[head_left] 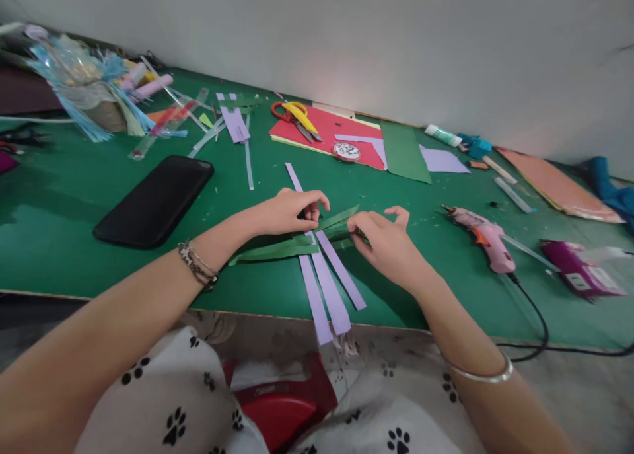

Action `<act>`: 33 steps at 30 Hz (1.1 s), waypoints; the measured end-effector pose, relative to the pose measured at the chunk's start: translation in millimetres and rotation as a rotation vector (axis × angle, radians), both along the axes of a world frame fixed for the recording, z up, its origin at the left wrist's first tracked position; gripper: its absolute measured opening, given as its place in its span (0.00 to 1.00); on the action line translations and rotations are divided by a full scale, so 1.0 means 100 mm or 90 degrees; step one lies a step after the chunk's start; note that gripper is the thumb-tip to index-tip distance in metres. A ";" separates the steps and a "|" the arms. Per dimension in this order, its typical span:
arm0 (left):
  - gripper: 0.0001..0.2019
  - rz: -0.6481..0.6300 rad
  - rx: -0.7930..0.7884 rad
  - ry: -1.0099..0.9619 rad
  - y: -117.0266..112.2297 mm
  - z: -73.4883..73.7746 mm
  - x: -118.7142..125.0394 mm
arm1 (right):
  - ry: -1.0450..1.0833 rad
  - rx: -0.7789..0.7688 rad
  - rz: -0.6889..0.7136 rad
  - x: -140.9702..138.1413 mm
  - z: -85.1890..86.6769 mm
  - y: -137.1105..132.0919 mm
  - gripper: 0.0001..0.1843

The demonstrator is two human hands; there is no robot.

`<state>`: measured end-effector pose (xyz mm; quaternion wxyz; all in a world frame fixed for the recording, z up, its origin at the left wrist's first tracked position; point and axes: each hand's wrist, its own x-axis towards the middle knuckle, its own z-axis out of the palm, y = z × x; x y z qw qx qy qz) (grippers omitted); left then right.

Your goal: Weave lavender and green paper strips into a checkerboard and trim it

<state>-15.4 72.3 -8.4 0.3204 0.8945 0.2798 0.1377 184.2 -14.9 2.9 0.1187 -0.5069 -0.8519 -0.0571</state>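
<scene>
Several purple paper strips point(329, 289) lie near the front edge of the table, crossed by green paper strips point(277, 250). My left hand point(292, 211) is over the crossing, thumb and fingers pinched at the strips; exactly which one it grips is hidden. My right hand point(384, 239) is just right of the crossing, its thumb and index finger closed on the right end of a green strip, with another finger raised. One purple strip reaches out beyond my left hand, away from me.
A black phone point(154, 201) lies left. Behind are scissors point(297, 118) on red paper point(321, 137) and a woven purple-green piece point(234, 120). A pink glue gun point(483, 237) with a black cord point(542, 315) lies right. Craft scraps point(94, 90) crowd the far left.
</scene>
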 end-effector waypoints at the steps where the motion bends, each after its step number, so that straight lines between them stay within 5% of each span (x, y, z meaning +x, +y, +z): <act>1: 0.11 -0.005 0.005 0.001 0.00 0.00 0.00 | -0.002 0.002 0.008 0.00 0.00 0.00 0.11; 10: 0.14 -0.068 0.101 0.071 0.02 0.00 -0.01 | -0.034 0.011 0.109 0.03 0.01 -0.02 0.15; 24: 0.11 -0.063 0.076 0.113 -0.02 0.04 0.01 | -0.206 0.145 0.104 -0.01 -0.02 -0.09 0.16; 33: 0.09 -0.094 0.061 0.104 -0.01 0.03 0.00 | -0.135 0.185 0.162 0.00 0.00 -0.14 0.16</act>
